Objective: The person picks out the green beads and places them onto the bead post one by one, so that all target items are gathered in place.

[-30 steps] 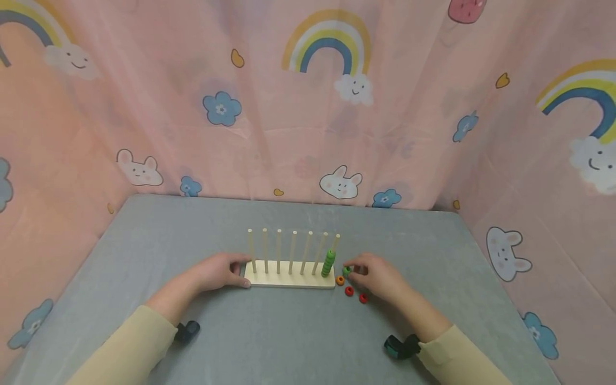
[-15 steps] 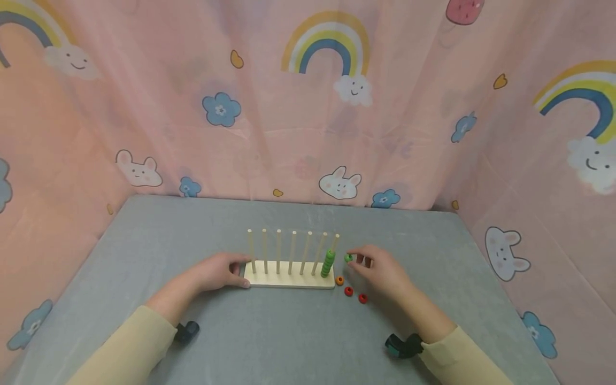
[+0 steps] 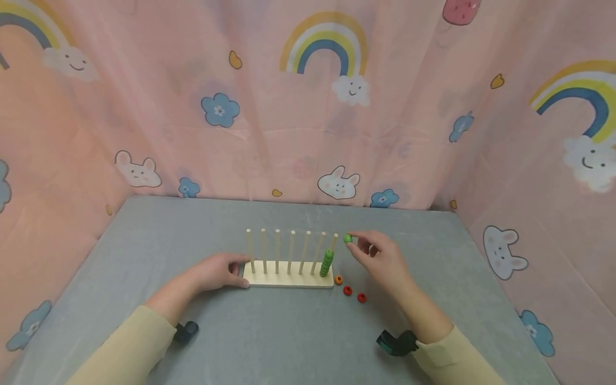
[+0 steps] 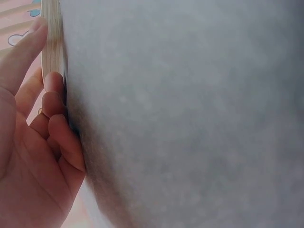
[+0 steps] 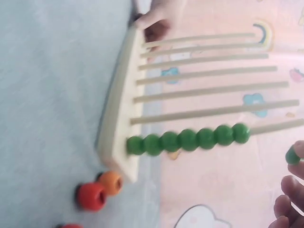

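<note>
A pale wooden peg board (image 3: 274,279) with several upright pegs stands on the table. My left hand (image 3: 218,271) grips its left end, thumb at the front edge and fingers behind; in the left wrist view the thumb and fingertips lie at the board's end. Several green beads (image 5: 188,139) are stacked on the rightmost peg, whose upper part is bare. Between thumb and index finger my right hand (image 3: 382,259) pinches another green bead (image 3: 348,238), held up just right of that peg's tip and apart from it.
Right of the board's end, an orange bead (image 3: 339,279) and two red beads, one closer (image 3: 347,290) and one farther right (image 3: 362,298), lie on the grey table (image 3: 269,342). A pink patterned curtain (image 3: 269,133) hangs behind and on both sides.
My right hand has lifted the green bead from beside the orange bead up to about the height of the rightmost peg's tip. The left hand keeps its grip on the board.
</note>
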`<state>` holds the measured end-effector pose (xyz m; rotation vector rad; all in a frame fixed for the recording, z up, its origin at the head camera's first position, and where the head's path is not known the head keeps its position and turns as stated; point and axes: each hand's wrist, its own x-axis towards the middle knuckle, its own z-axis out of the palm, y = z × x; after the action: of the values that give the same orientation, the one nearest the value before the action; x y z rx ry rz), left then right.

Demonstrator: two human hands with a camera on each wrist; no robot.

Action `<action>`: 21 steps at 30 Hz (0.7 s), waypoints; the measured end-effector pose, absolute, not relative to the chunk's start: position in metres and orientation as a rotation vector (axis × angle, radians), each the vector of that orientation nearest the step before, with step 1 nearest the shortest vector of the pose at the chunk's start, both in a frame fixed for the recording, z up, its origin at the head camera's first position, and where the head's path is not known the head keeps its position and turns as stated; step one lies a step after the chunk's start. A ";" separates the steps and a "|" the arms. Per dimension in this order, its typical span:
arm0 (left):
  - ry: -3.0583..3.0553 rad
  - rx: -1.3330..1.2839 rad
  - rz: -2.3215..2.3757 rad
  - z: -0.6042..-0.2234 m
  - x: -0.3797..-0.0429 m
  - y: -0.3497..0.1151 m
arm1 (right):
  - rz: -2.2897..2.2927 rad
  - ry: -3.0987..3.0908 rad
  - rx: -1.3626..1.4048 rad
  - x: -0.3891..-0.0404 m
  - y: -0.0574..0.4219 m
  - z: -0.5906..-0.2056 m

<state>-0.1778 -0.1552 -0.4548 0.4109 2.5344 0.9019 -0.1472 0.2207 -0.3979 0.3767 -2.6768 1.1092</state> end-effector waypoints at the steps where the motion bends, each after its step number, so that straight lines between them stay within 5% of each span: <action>1: 2.536 0.416 0.899 -0.455 -0.178 -0.155 | 1.129 -2.648 0.383 -0.147 0.219 -0.396; 21: 2.531 0.429 0.906 -0.459 -0.180 -0.156 | 1.208 -2.475 0.486 -0.149 0.198 -0.386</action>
<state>-0.1795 -0.1562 -0.4587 0.4288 2.5314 0.9064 -0.1493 0.1976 -0.3856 0.4865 -2.4754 1.2081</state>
